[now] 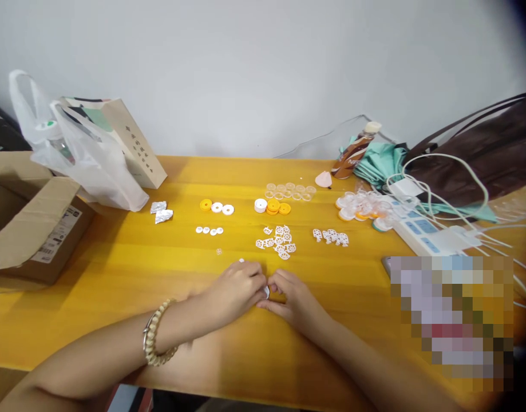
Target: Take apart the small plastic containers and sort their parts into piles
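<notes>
The left hand (245,286) pinches a white piece (267,293), and although I cannot tell if the curled right hand (292,298) also grips it, gentle, steady handling seems best.

Hands come to two, the left hand (243,286) and the right hand (295,303), with one white piece (267,293) between them. Foil packets (163,216), two; small white discs (206,230), four. Yellow wheels (202,204), at least three, and white wheels (260,208), also at least three (some look stacked, so neither figure is exact). Clear caps (290,186), about ten. White cutouts (269,242), a dozen or more, overlapping. Bottles (352,155), two. One each: box (65,246), paper bag (134,137), plastic bag (99,166), brown bag (494,137), power strip (421,232), bracelet (150,343)
</notes>
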{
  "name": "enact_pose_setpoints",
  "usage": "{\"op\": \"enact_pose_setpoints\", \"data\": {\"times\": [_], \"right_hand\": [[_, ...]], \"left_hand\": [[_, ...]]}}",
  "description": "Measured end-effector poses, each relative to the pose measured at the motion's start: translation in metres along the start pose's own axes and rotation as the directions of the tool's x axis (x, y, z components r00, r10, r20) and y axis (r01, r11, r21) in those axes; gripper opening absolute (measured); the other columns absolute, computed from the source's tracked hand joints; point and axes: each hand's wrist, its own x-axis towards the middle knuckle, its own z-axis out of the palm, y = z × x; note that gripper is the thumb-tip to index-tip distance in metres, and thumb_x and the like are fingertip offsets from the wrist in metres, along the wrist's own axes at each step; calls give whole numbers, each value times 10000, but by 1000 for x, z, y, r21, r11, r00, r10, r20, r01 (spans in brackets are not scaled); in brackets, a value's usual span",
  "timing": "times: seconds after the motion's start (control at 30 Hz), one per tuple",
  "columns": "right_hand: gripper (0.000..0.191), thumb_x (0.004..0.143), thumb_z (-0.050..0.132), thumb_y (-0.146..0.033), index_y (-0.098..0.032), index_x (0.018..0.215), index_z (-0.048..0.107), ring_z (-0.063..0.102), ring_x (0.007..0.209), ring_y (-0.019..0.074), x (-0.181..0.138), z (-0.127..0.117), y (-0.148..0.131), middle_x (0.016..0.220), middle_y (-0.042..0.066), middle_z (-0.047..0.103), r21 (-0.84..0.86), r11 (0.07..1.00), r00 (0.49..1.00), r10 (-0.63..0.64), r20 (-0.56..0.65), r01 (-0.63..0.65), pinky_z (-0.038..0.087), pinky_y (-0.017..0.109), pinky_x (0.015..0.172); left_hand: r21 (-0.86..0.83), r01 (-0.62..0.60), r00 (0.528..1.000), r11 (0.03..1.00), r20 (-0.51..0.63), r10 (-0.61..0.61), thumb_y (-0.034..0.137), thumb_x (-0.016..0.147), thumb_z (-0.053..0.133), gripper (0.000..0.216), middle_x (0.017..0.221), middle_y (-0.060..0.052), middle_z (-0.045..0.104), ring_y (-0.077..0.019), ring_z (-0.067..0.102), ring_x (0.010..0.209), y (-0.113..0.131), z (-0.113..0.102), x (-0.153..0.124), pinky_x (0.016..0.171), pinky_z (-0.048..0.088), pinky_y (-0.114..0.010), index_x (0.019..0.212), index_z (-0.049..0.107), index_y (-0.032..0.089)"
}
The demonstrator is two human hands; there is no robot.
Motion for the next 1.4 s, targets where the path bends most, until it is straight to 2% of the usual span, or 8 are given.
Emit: {"op": "enact_pose_setpoints", "data": {"times": [0.17,0.33,0.43,0.67,0.8,1.1,1.23,1.4], "right_hand": [[262,688,714,-180,-202,695,453,483,632,139,0,1,0,680,-19,505,-4,1000,1000,-2,-21,2,389,250,592],[266,659,648,-75,-205,662,417,460,614,131,0,4,2,650,-32,476,5,1000,999,-16,-28,16,372,245,582],[236,670,664,-102,-199,675,449,464,619,133,0,2,2,660,-23,492,24,999,999,-24,-22,25,373,248,585],[147,743,655,-203,-195,871,584,503,694,157,3,-4,-4,733,17,554,46,999,998,3,62,-6,400,270,636],[133,753,637,-202,-197,877,591,502,698,159,4,-5,-5,731,18,553,34,999,998,19,68,-21,405,271,642],[159,746,640,-188,-203,895,587,523,704,159,3,-5,-3,736,17,558,61,998,999,-3,51,0,420,274,653],[154,745,645,-194,-205,886,585,521,701,158,2,-4,-2,736,18,559,55,998,999,-8,47,6,418,271,648],[172,748,640,-194,-198,906,570,516,689,153,2,-2,-2,727,12,545,51,999,1000,-19,19,18,417,268,642]], "left_hand": [[222,-87,985,971,-126,117,222,891,496,150,772,-46,554,-183,501,736,6,4,-4,675,394,-324,822,609,149],[282,-187,962,941,-140,233,161,894,476,140,791,-43,585,-181,497,752,9,6,-7,713,363,-339,843,607,163],[328,-229,941,916,-166,294,158,898,479,120,792,-32,597,-165,504,749,2,-2,-12,710,340,-332,871,595,148],[327,-58,903,943,-385,189,188,870,553,46,806,-16,639,-135,523,737,-53,-27,-27,679,315,-290,870,591,161],[365,-98,929,926,-299,216,202,890,522,89,836,-24,647,-141,531,758,-66,-23,-28,703,316,-293,879,601,162],[338,-108,969,935,-175,175,188,928,450,162,894,-23,640,-142,524,799,-60,-24,-29,721,306,-302,925,612,170],[202,-92,972,975,-196,132,204,930,456,158,913,-18,646,-132,530,818,-48,-29,-29,713,314,-287,939,612,181],[193,-196,964,961,-144,225,252,928,462,169,859,-26,644,-151,529,812,-23,-21,-20,709,328,-296,913,610,171]]}}
